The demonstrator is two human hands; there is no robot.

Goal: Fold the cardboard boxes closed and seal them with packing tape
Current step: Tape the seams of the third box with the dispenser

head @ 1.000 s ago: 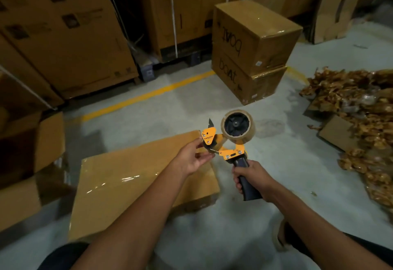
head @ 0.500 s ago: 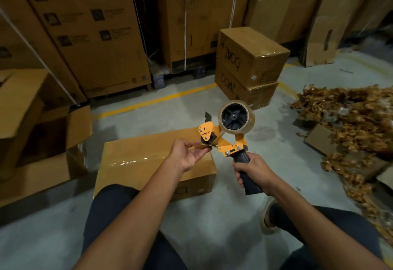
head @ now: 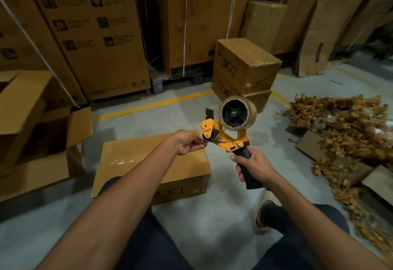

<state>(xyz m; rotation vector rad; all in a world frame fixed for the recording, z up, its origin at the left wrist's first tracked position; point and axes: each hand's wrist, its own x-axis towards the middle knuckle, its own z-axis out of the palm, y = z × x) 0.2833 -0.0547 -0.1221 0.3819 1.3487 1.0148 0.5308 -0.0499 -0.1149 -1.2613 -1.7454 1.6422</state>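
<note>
Both arms outstretched — right hand [head: 253, 168] grips dispenser [head: 232, 142], left hand [head: 187, 143] pinches tape [head: 251, 114].

dim warehouse light, warm cast. glare streaks on top of the taped box [head: 127, 155]. soft shadows on the floor [head: 202, 216]. wide-angle bends the stacked cartons [head: 95, 35]; scrap pile [head: 350, 131] at right edge blurred.

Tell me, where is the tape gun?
Middle of the head view: the right hand holds the tape gun up, near the right end of the closed box.
</note>
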